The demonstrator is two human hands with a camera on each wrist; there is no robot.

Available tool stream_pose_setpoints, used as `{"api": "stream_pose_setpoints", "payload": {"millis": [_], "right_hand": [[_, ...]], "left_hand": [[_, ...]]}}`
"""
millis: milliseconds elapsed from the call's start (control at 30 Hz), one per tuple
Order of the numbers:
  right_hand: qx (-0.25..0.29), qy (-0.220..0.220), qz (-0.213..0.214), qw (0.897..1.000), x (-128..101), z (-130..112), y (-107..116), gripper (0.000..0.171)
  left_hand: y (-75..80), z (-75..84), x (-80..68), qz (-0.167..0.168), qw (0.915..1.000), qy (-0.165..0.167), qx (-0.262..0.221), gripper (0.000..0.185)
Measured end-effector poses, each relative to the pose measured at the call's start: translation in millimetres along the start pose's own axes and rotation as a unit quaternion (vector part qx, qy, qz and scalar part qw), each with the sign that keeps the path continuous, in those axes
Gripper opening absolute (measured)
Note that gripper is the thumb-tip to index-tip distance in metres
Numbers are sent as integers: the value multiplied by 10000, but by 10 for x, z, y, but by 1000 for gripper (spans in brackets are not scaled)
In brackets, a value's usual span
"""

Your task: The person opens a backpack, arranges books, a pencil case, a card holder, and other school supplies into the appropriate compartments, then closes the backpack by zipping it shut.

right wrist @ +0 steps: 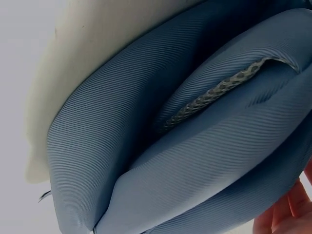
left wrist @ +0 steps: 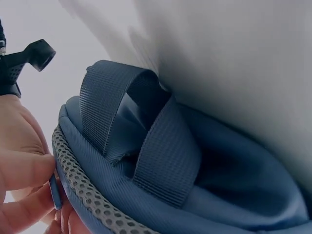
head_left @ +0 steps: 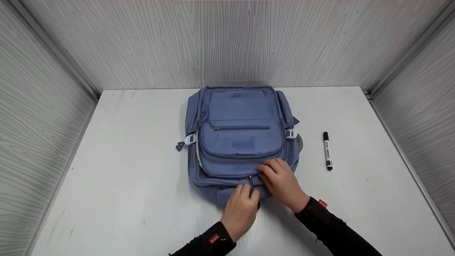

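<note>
A blue backpack (head_left: 245,106) lies front side up on the white table. At its near end, my left hand (head_left: 241,206) pinches a zipper pull (left wrist: 55,192) between thumb and fingers. The zipper slider (head_left: 249,177) shows just beyond those fingertips. Close by on the right, my right hand (head_left: 280,181) grips the backpack's fabric beside the zipper with bent fingers. In the right wrist view only a few fingers (right wrist: 287,212) appear, against the blue cloth. A folded webbing strap (left wrist: 109,102) and grey mesh edging (left wrist: 92,195) stand close to the left hand.
A black-and-white marker (head_left: 327,151) lies to the right of the backpack. Wood-grain panels enclose the table at the back (head_left: 231,42), left and right. White buckles (head_left: 190,139) sit on the bag's sides, and a dark zipper tag (head_left: 180,145) hangs off its left.
</note>
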State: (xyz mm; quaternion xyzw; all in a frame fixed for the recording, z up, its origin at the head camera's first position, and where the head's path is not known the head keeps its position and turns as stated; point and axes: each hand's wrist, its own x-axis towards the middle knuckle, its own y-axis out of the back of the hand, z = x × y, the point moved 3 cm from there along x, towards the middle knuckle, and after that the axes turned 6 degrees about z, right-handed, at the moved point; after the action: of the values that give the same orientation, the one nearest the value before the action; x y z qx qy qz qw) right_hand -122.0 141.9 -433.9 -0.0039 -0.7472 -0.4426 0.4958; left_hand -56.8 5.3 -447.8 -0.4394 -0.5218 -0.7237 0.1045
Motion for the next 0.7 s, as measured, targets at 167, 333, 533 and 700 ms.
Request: {"api": "stream_pose_setpoints", "payload": {"millis": [167, 333, 533, 700], "right_hand": [[-3, 110, 15, 9999, 20, 2, -5, 20], [1, 95, -94, 9999, 19, 17, -2, 18], [-93, 190, -152, 9997, 30, 19, -28, 12], [-94, 239, -105, 9996, 26, 19, -44, 7]], "left_hand": [[77, -155, -42, -41, 9975, 154, -682, 26], [170, -402, -71, 42, 9903, 356, -1341, 30], [297, -700, -90, 35, 9807, 730, -1811, 32], [416, -963, -156, -22, 9718, 1321, -1953, 27]]}}
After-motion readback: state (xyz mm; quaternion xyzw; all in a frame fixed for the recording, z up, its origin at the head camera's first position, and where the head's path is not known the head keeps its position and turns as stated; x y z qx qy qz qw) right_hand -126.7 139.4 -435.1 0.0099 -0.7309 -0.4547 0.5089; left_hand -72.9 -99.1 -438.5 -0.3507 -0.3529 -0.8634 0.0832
